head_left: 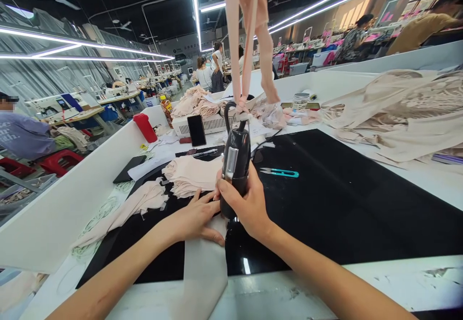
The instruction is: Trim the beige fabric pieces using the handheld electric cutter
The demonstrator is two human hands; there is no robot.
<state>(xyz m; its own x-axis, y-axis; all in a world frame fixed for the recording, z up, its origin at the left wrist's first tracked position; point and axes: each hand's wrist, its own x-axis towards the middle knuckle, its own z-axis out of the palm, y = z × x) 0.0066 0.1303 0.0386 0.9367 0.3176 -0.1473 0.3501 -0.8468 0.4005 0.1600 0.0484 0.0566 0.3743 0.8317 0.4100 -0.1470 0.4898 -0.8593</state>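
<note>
My right hand (249, 204) is wrapped around a black corded electric hand tool (237, 158) with a silver plate on its front. The tool stands upright, its top tied to pale pink cloth strips (237, 45) hanging from above. Its lower end is at the edge of a pale fabric strip (204, 267); the working tip is hidden. My left hand (198, 216) lies flat on that strip, fingers spread, just left of the tool. Beyond it sits a stack of pale pink fabric pieces (191, 175). Teal-handled thread snips (280, 172) lie to the right on the black board (325, 204).
A phone (196, 130) leans on a white basket (213, 124) of fabric pieces. A red container (145, 128) stands by the left wall. Loose beige fabric (405, 112) is heaped at the right. A long fabric piece (126, 211) lies left. Several people work at tables beyond.
</note>
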